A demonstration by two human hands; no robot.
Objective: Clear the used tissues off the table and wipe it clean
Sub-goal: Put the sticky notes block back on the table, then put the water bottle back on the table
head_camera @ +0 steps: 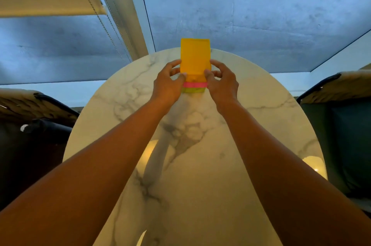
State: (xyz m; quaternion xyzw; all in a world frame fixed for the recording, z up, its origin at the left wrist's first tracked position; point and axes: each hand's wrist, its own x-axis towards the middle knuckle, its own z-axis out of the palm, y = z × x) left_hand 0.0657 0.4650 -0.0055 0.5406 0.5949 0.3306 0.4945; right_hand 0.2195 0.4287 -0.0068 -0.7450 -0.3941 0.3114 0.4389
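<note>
A folded stack of cloths (195,59), orange on top with a pink and a yellow-green layer showing at its near edge, sits toward the far side of the round white marble table (192,165). My left hand (167,85) grips the stack's near left side, fingers curled round its edge. My right hand (221,83) holds the near right side the same way. No tissues are visible on the table.
Dark chairs stand at the left (36,125) and right (339,117) of the table. Beyond the table's far edge are a window ledge, a white pillar (128,23) and roller blinds with hanging bead cords.
</note>
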